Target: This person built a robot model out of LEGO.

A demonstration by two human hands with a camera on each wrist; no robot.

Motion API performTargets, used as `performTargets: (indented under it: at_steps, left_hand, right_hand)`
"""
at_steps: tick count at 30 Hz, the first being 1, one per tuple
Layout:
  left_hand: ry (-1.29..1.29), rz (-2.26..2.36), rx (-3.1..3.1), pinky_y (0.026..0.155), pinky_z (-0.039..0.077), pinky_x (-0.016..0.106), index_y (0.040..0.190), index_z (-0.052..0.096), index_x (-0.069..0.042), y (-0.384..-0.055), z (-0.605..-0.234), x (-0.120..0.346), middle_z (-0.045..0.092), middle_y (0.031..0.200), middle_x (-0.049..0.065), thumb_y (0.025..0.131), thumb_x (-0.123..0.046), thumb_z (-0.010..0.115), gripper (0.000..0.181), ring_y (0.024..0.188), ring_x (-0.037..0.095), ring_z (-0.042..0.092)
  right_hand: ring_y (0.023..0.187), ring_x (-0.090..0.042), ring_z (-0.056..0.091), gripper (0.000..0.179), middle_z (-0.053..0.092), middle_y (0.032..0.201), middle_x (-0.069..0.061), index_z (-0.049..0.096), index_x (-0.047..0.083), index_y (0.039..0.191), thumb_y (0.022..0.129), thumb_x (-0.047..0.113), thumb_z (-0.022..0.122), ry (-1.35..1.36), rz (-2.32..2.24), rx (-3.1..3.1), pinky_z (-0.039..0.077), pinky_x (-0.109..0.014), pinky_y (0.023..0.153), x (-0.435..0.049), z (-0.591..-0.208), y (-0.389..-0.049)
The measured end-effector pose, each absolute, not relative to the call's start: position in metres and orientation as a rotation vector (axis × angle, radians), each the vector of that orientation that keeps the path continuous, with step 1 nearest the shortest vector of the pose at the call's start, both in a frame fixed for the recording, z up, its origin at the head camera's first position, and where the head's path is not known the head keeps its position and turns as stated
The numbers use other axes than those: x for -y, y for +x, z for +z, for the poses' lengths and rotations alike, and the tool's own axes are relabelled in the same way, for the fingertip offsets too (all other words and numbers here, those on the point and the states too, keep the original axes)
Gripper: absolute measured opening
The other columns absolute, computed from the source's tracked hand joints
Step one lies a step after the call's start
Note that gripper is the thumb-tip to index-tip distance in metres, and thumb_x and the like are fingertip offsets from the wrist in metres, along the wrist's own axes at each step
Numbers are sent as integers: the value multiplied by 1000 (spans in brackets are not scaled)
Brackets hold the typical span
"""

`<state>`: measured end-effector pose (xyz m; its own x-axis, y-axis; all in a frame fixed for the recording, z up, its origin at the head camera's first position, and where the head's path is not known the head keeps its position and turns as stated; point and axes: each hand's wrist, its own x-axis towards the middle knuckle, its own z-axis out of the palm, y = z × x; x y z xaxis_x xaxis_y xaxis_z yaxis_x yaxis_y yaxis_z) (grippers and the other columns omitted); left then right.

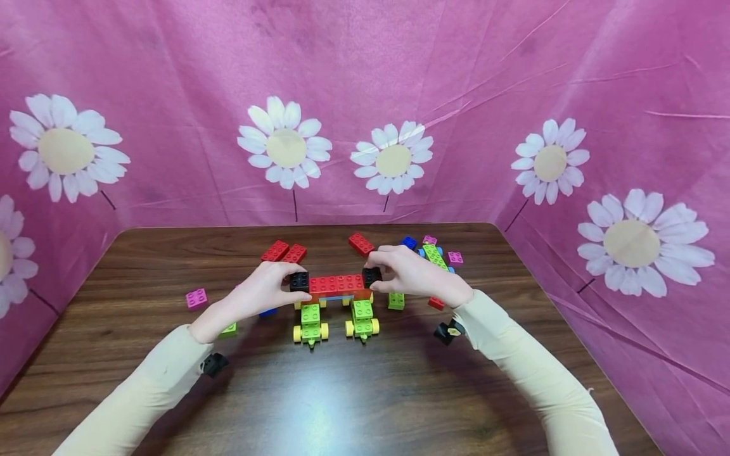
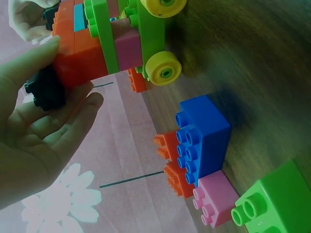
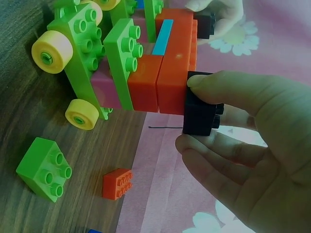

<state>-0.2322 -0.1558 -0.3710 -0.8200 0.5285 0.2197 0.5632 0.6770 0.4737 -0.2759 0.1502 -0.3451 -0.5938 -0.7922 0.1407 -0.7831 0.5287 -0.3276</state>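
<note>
"What are you seeing from the head camera?"

"The left hand (image 1: 259, 290) is pinching a first black brick (image 1: 299, 282) at the left end of a long red brick (image 1: 336, 286). The right hand (image 1: 415, 273) is doing the same at the right end, its grip closing round a second black brick (image 1: 372, 276). Beneath, two green wheeled bases (image 1: 310, 322) are standing side by side on the tabletop (image 1: 410, 392), carrying the long red brick across them like a bridge."

"Anything lying around?"

"A pink brick (image 1: 196, 299) is lying off to the left, a pair of red bricks (image 1: 275, 251) is resting beyond the left hand, and a green car base with blue wheels (image 1: 435, 256) is standing beyond the right hand."

"And the left wrist view?"

"There the grip is narrowing on the first black brick, thumb on one side, fingers on the other. A blue brick (image 2: 204, 138) is lying near a green brick (image 2: 279, 201)."

"The right wrist?"

"The thumb is pressing the second black brick, with fingers supporting its opposite side. It's sitting on the long red brick's upper side; whether it's fully seated, I can't tell. A light-blue piece (image 3: 163, 38) is showing just underneath."
</note>
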Motion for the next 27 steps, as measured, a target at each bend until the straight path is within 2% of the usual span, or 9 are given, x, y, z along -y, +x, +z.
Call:
performTargets:
  at_steps: [8, 20, 27]
  left_hand:
    - [-929, -830, 2819, 54, 39, 19, 101, 70, 1, -234, -373, 155, 65, 74, 3, 82, -19, 80, 30, 59, 4, 44]
    - [-932, -855, 2802, 54, 44, 19, 96, 74, -3, -237, -371, 156, 70, 78, 4, 79, -20, 83, 26, 61, 4, 50]
    - [-922, -861, 2820, 54, 42, 19, 98, 73, -2, -237, -372, 156, 70, 78, 5, 80, -20, 83, 28, 61, 5, 50]
  right_hand:
    - [77, -9, 61, 27, 68, 99, -6, 68, 9, 108, 85, 20, 78, -1405, -585, -2714, 54, -19, 69, -151, -347, -277]
    - [75, -10, 60, 26, 67, 97, -5, 68, 9, 105, 84, 21, 79, -1420, -581, -2740, 53, -19, 68, -148, -347, -277]
    - [78, -11, 64, 27, 67, 95, -5, 67, 9, 104, 83, 19, 80, -1435, -596, -2744, 56, -21, 70, -148, -349, -277]
